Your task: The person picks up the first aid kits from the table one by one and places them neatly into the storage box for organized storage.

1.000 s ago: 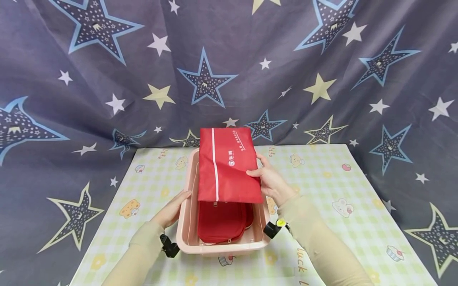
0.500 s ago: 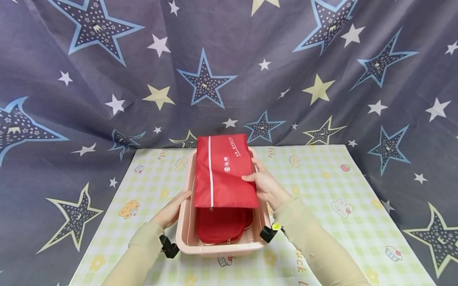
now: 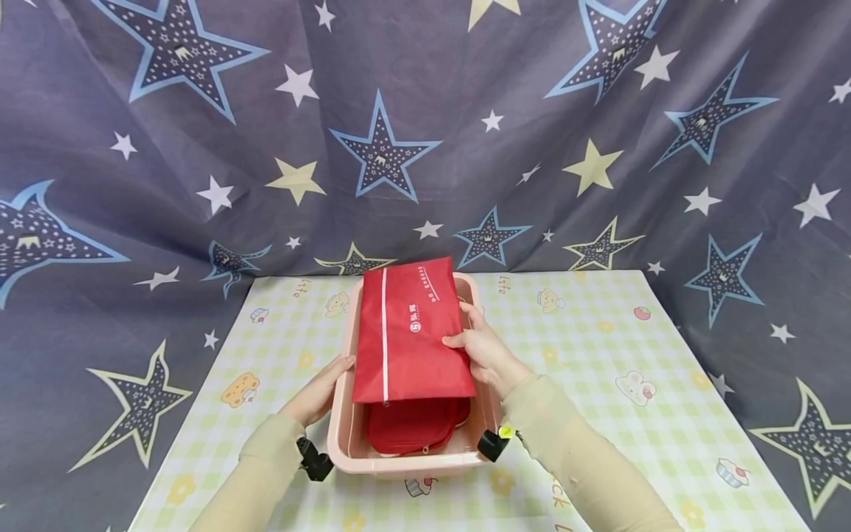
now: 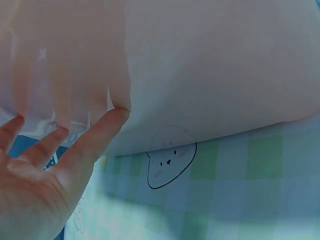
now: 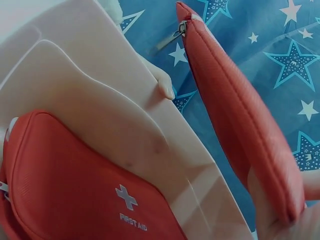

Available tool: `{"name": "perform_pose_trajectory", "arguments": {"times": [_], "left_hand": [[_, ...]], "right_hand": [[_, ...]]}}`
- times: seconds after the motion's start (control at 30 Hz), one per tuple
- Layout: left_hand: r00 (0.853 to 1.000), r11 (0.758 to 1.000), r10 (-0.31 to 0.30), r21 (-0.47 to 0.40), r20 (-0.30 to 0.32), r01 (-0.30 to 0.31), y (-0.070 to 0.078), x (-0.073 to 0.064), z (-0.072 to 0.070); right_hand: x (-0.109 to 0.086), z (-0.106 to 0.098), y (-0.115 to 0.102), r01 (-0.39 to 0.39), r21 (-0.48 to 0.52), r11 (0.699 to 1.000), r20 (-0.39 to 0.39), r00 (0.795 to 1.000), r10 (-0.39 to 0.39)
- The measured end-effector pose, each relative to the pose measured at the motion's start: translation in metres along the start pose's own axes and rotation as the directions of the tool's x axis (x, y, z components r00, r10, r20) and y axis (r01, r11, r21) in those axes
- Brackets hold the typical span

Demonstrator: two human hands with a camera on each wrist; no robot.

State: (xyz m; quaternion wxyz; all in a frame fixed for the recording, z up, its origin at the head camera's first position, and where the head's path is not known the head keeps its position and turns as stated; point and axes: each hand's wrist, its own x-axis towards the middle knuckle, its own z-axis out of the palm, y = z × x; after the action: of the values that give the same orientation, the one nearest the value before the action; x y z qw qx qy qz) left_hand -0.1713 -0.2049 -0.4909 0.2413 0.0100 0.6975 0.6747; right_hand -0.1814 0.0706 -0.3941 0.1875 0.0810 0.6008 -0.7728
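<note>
My right hand (image 3: 490,356) pinches the right edge of a flat red zip pouch (image 3: 425,369) with a white stripe and white lettering, thumb on top. The pouch is held tilted over a pink plastic basin (image 3: 412,465), covering much of its opening. Inside the basin lies a red first aid bag (image 5: 90,175) with a white cross; its near end shows below the pouch in the head view. My left hand (image 3: 318,391) rests against the basin's left side. In the left wrist view its fingers (image 4: 107,127) are extended, with tips touching the basin's outer wall.
A table with a green checked cloth (image 3: 578,414) printed with cartoon figures carries the basin. Behind it and at both sides hangs a dark blue curtain (image 3: 465,59) with stars. A black wrist camera (image 3: 493,445) sits over the basin's near right corner.
The red pouch has come down and nearer over the basin, shifting a little left and turning slightly, with my right hand on it. My left hand and the basin stay put.
</note>
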Motion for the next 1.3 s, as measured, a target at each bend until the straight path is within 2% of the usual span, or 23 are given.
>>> {"name": "perform_pose_trajectory", "arguments": {"times": [0.23, 0.4, 0.53, 0.83, 1.0, 1.17, 1.23, 1.3], "left_hand": [[1.000, 1.000, 0.000, 0.008, 0.000, 0.000, 0.001, -0.001, 0.001], [1.000, 1.000, 0.006, 0.020, 0.005, -0.006, 0.003, -0.003, 0.001], [1.000, 1.000, 0.000, 0.021, -0.001, 0.000, 0.003, -0.003, 0.002], [1.000, 1.000, 0.000, 0.016, -0.008, 0.000, 0.003, -0.001, 0.002], [1.000, 1.000, 0.010, 0.007, -0.009, -0.010, 0.002, -0.001, 0.002], [1.000, 1.000, 0.010, 0.024, -0.003, -0.010, 0.001, 0.000, 0.004], [0.999, 0.997, 0.007, 0.082, -0.049, -0.003, 0.002, -0.001, 0.003], [0.996, 0.989, 0.026, 0.148, -0.091, -0.012, 0.004, -0.003, 0.001]], "right_hand": [[-0.002, 0.000, 0.004, 0.015, -0.053, 0.999, -0.018, 1.000, -0.016], [-0.005, 0.002, 0.005, -0.006, -0.141, 0.990, 0.073, 0.997, 0.016], [-0.010, 0.005, 0.002, 0.046, -0.210, 0.977, 0.150, 0.989, -0.014], [-0.014, 0.000, -0.009, 0.104, -0.209, 0.972, 0.174, 0.982, -0.068], [-0.015, -0.013, -0.017, 0.132, -0.222, 0.966, 0.195, 0.977, -0.088], [-0.019, -0.040, -0.022, 0.109, -0.115, 0.987, 0.205, 0.975, -0.084], [-0.020, -0.053, -0.024, 0.117, -0.110, 0.987, 0.195, 0.976, -0.094], [-0.022, -0.067, -0.026, 0.152, -0.171, 0.973, 0.185, 0.975, -0.120]]}}
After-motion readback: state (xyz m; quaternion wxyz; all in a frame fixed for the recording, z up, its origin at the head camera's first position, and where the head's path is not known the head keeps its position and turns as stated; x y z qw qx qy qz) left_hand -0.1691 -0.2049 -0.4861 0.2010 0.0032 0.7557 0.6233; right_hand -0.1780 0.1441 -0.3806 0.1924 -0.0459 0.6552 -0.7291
